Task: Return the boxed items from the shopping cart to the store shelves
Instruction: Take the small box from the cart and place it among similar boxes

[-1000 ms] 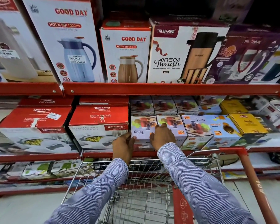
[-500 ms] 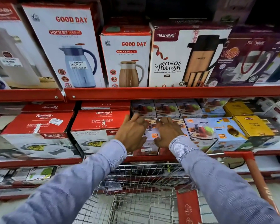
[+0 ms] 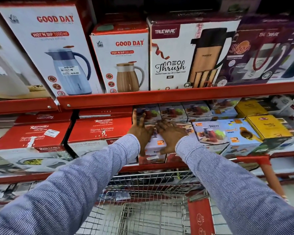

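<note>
Red store shelves (image 3: 159, 97) fill the view; both hands, left hand (image 3: 140, 131) and right hand (image 3: 170, 134), press flat with fingers spread on a juicer box (image 3: 155, 146) at the middle shelf's front edge; shopping cart (image 3: 143, 209) below looks empty, so restocking seems nearly finished.

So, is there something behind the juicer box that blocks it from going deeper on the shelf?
Yes. Both hands, left hand and right hand, lie flat on the juicer box. Directly behind it a back row of juicer boxes already fills the shelf, so it probably cannot go much deeper.
</note>
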A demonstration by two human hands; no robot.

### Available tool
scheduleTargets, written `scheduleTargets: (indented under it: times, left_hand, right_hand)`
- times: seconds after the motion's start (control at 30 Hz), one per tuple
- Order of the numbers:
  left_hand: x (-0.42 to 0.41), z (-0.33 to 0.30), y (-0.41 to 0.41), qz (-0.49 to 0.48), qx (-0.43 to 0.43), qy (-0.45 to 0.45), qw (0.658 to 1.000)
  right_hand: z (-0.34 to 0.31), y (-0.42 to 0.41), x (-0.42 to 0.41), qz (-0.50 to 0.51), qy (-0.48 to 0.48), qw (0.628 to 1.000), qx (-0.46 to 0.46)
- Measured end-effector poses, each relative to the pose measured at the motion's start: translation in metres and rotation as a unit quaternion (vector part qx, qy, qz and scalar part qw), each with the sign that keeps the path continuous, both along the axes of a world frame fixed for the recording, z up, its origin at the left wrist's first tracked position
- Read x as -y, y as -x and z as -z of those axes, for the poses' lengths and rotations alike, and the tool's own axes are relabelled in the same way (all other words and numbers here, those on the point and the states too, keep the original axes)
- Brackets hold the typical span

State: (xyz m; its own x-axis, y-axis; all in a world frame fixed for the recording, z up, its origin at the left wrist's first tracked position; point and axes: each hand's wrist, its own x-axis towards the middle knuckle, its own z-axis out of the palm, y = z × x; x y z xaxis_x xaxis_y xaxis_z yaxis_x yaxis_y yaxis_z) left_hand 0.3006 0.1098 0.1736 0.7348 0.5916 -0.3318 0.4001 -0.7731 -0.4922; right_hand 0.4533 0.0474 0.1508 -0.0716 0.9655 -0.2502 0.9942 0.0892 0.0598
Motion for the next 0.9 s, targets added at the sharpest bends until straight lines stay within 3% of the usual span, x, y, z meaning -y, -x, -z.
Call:
scheduleTargets:
  times: [0.47, 0.7, 0.8, 0.9]
  left_hand:
    - [0.003, -0.011, 0.0, -0.007, 0.038, 0.024, 0.999]
    - [0.005, -0.005, 0.008, 0.016, 0.067, 0.018, 0.997]
    - [0.021, -0.019, 0.034, 0.049, 0.132, 0.014, 0.99]
    - [0.046, -0.024, 0.085, 0.039, 0.28, 0.035, 0.958]
  right_hand:
    - [-0.012, -0.002, -0.004, -0.035, -0.026, 0.999, 0.005]
    - [-0.01, 0.002, 0.006, 0.018, 0.032, 0.999, 0.018]
    - [-0.008, 0.012, 0.01, 0.051, 0.04, 0.998, 0.02]
    - [-0.009, 0.031, 0.02, 0.087, 0.007, 0.995, -0.054]
